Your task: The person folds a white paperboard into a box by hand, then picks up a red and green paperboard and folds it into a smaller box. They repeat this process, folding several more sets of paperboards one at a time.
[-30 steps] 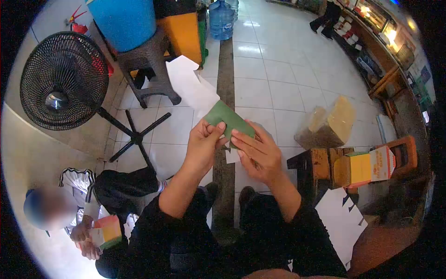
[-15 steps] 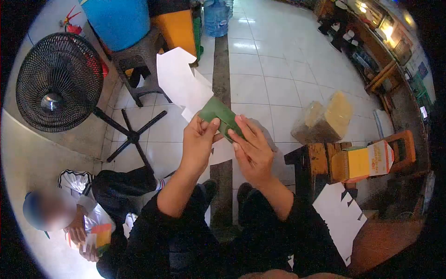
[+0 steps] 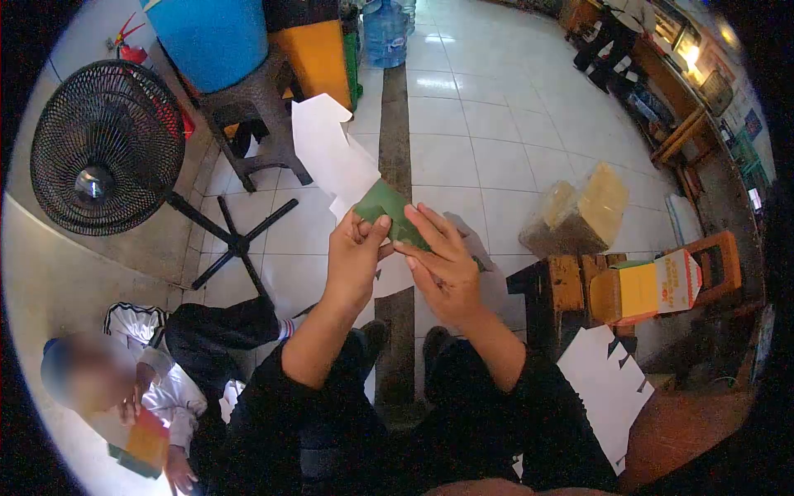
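Observation:
Between my hands is a die-cut cardboard box blank (image 3: 332,155), its plain white side stretching away toward the upper left. Its near end is a green panel (image 3: 382,205), folded over. My left hand (image 3: 357,252) pinches the left edge of this panel, thumb on top. On the other side, my right hand (image 3: 447,269) grips the panel's right edge with the fingers laid over it. Part of the fold is hidden under my fingers. Another white blank (image 3: 608,388) with notched edges lies beside my right arm.
A black standing fan (image 3: 107,149) stands at left, near a blue tub (image 3: 211,41) on a stool (image 3: 248,107). At lower left a seated person holds a coloured box (image 3: 145,442). A folded yellow box (image 3: 637,291) sits on a wooden stool (image 3: 566,285), near a wrapped bundle (image 3: 579,211).
My right hand's fingers have slid further over the green panel, which is pressed flatter. The blank has shifted slightly right and down. The seated person's box has moved lower.

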`<action>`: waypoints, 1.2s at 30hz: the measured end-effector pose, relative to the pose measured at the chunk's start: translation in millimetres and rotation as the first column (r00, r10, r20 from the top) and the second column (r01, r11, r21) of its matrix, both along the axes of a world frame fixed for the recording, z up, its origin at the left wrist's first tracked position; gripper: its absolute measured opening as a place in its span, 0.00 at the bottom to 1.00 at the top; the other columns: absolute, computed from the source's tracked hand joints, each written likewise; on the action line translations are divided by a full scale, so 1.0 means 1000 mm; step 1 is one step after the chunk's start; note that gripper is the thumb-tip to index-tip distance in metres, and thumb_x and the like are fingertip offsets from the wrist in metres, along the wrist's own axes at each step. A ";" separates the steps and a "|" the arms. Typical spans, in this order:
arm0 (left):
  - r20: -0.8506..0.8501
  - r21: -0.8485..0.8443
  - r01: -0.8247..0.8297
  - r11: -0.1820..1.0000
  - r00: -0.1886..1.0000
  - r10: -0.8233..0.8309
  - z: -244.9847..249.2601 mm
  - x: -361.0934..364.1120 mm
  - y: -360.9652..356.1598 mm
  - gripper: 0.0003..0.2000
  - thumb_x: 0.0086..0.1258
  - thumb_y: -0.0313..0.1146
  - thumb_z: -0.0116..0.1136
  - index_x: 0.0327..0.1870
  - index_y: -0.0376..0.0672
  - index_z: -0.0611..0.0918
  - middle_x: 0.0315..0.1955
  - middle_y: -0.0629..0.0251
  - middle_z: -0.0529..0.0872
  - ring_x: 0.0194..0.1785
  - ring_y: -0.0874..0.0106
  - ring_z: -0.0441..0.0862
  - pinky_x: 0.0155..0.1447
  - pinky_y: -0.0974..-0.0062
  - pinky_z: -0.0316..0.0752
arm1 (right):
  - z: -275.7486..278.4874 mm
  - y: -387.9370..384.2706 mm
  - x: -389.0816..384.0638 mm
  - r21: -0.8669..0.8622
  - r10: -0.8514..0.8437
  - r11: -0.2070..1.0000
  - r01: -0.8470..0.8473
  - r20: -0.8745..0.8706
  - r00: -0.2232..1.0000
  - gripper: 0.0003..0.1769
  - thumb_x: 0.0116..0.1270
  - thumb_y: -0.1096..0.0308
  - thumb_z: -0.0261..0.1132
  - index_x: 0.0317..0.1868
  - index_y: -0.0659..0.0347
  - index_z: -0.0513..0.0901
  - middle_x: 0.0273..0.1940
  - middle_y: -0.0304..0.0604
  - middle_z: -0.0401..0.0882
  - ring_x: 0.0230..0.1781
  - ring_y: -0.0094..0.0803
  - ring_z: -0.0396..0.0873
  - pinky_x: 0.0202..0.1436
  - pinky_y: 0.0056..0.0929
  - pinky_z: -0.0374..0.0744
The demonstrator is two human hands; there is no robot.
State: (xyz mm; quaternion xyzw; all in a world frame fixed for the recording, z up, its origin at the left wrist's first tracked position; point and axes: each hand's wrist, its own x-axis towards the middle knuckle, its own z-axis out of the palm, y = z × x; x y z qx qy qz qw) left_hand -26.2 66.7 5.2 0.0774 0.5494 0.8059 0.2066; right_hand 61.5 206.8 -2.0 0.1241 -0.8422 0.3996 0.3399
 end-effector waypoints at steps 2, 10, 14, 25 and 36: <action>0.009 0.020 0.000 1.000 1.000 0.000 -0.005 0.001 0.002 0.11 0.77 0.31 0.61 0.56 0.45 0.78 0.43 0.72 0.87 0.45 0.80 0.85 0.49 0.76 0.83 | -0.003 -0.004 0.000 -0.020 -0.033 0.999 0.033 0.000 0.999 0.14 0.67 0.73 0.65 0.51 0.62 0.90 0.72 0.50 0.74 0.75 0.54 0.67 0.75 0.49 0.68; 0.055 0.086 0.015 0.996 0.998 -0.020 -0.009 0.000 0.003 0.11 0.77 0.31 0.60 0.57 0.44 0.78 0.45 0.70 0.87 0.45 0.79 0.85 0.48 0.76 0.82 | 0.006 -0.002 0.004 -0.036 0.001 0.999 -0.001 0.016 1.000 0.14 0.68 0.74 0.65 0.51 0.62 0.90 0.72 0.48 0.73 0.76 0.53 0.65 0.77 0.49 0.65; 0.072 0.049 0.024 0.999 0.997 -0.028 -0.013 -0.005 -0.001 0.12 0.78 0.32 0.60 0.58 0.43 0.78 0.45 0.69 0.87 0.45 0.78 0.85 0.47 0.76 0.83 | 0.007 0.000 0.003 0.012 0.009 1.000 -0.009 0.010 1.000 0.14 0.67 0.75 0.65 0.51 0.62 0.90 0.73 0.47 0.73 0.76 0.53 0.65 0.77 0.49 0.65; 0.145 0.065 0.007 0.998 0.989 -0.016 0.003 0.020 0.011 0.13 0.80 0.28 0.54 0.62 0.42 0.76 0.47 0.67 0.86 0.48 0.77 0.85 0.51 0.76 0.83 | -0.005 -0.008 -0.001 0.031 -0.208 0.977 0.209 -0.033 0.978 0.18 0.67 0.74 0.66 0.57 0.59 0.88 0.74 0.50 0.70 0.73 0.55 0.66 0.74 0.50 0.68; 0.074 -0.053 0.260 0.964 0.964 -0.256 -0.008 0.020 0.010 0.20 0.81 0.40 0.52 0.69 0.46 0.73 0.48 0.69 0.84 0.46 0.78 0.82 0.51 0.76 0.77 | -0.016 -0.010 -0.004 0.141 -0.347 0.932 0.335 0.069 0.935 0.37 0.67 0.73 0.65 0.76 0.67 0.66 0.82 0.60 0.50 0.72 0.56 0.61 0.75 0.50 0.61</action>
